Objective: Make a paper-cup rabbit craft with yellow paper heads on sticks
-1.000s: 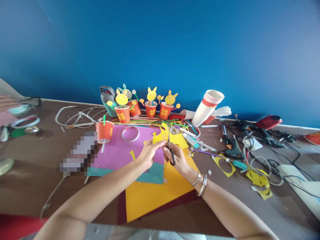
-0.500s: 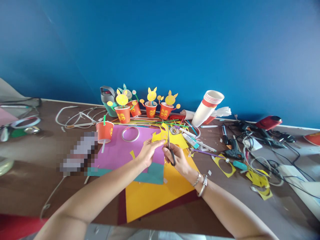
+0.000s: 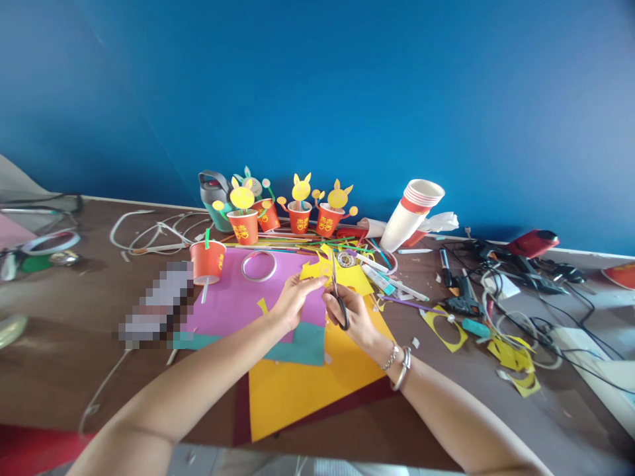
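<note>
Left hand: thumb and fingers pinched together on the near edge of a cut piece of yellow paper, with little gap between them.
Right hand: curled around the dark handles of the scissors, fingers mostly closed.
Yellow paper: just beyond the left hand's fingertips, ahead and slightly to their right, with a faint drawn mark on it; its right edge meets the blades.
Scissors: at the left side of the right hand, blades pointing away from the body past its fingertips; how far apart the blades stand cannot be told.
Gap between hands: narrow, the fingertips close beside each other.
Right wrist: a bracelet and a bangle, just behind the right hand.
Purple sheet: beneath and left of the left hand.
Teal sheet: below the left hand, nearer the body.
Orange-yellow sheet: under the right hand, reaching toward the body.
Yellow scrap: near the left hand, on its left.
Tape ring: farther out, beyond and left of the left hand.
Cup with green strip: well left of the left hand.
Rabbit-figure cups: well beyond both hands, in a row.
Glue gun: well right of the right hand.
</note>
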The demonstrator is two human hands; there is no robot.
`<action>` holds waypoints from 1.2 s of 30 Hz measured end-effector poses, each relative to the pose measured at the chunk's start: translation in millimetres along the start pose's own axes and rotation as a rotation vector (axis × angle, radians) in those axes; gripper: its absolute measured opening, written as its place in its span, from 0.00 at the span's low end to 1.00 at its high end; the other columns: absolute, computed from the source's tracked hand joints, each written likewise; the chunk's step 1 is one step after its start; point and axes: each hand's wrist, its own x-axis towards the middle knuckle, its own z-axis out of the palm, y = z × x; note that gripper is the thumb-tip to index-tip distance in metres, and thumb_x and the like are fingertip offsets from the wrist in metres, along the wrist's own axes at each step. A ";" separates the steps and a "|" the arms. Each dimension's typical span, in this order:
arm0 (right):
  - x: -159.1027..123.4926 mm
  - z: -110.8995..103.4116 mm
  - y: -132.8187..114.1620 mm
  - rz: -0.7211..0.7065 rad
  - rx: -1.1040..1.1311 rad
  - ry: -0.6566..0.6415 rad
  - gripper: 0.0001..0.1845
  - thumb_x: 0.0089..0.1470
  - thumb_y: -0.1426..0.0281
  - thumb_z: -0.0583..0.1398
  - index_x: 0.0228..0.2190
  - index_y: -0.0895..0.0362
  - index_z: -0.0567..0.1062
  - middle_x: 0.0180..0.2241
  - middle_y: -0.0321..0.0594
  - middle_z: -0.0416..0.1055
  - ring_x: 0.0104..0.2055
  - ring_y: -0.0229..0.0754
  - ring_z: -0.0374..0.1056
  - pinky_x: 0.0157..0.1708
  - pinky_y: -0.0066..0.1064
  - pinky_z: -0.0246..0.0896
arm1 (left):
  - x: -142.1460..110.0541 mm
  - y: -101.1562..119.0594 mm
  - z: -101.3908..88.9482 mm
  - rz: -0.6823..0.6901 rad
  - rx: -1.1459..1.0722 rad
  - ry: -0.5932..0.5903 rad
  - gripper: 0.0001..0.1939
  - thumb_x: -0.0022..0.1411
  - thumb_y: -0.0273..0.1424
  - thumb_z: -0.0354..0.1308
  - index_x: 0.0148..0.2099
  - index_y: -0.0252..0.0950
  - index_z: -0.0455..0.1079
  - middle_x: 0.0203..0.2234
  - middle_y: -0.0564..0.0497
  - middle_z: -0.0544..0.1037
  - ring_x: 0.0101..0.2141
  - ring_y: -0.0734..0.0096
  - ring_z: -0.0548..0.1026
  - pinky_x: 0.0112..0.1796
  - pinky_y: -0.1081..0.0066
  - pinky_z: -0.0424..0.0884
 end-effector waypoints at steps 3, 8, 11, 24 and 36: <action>-0.1 -0.1 -0.4 0.000 0.002 0.002 0.21 0.49 0.52 0.64 0.25 0.56 0.66 0.17 0.28 0.57 0.17 0.30 0.51 0.16 0.25 0.47 | 0.0 0.6 -0.1 0.007 -0.002 -0.002 0.12 0.42 0.34 0.70 0.30 0.33 0.77 0.28 0.47 0.81 0.33 0.63 0.77 0.38 0.68 0.70; -1.1 0.7 -4.0 0.003 0.008 -0.005 0.21 0.49 0.52 0.63 0.25 0.56 0.66 0.16 0.28 0.57 0.17 0.30 0.50 0.17 0.25 0.46 | -0.5 1.3 -0.6 -0.004 -0.003 -0.006 0.11 0.44 0.34 0.70 0.29 0.33 0.77 0.25 0.49 0.80 0.30 0.66 0.76 0.36 0.69 0.69; -1.3 0.9 -4.2 0.005 0.005 -0.002 0.21 0.49 0.52 0.63 0.25 0.56 0.66 0.16 0.28 0.57 0.17 0.30 0.50 0.17 0.25 0.46 | 0.0 1.0 -0.7 -0.002 -0.005 -0.005 0.10 0.44 0.34 0.70 0.28 0.33 0.77 0.25 0.50 0.80 0.30 0.68 0.75 0.36 0.70 0.68; 0.3 -0.5 -1.8 0.000 -0.006 -0.009 0.21 0.49 0.52 0.63 0.26 0.57 0.67 0.16 0.28 0.57 0.17 0.29 0.50 0.16 0.25 0.45 | 2.7 1.0 -3.1 -0.013 0.006 0.018 0.11 0.42 0.35 0.70 0.24 0.34 0.76 0.21 0.51 0.78 0.28 0.69 0.74 0.36 0.70 0.66; 0.3 -0.7 2.8 0.015 0.015 -0.009 0.19 0.50 0.54 0.63 0.26 0.57 0.68 0.15 0.27 0.56 0.17 0.29 0.49 0.17 0.24 0.45 | 7.9 -3.1 -6.9 -0.005 -0.023 0.018 0.10 0.42 0.35 0.70 0.23 0.35 0.74 0.22 0.52 0.78 0.28 0.69 0.74 0.35 0.69 0.65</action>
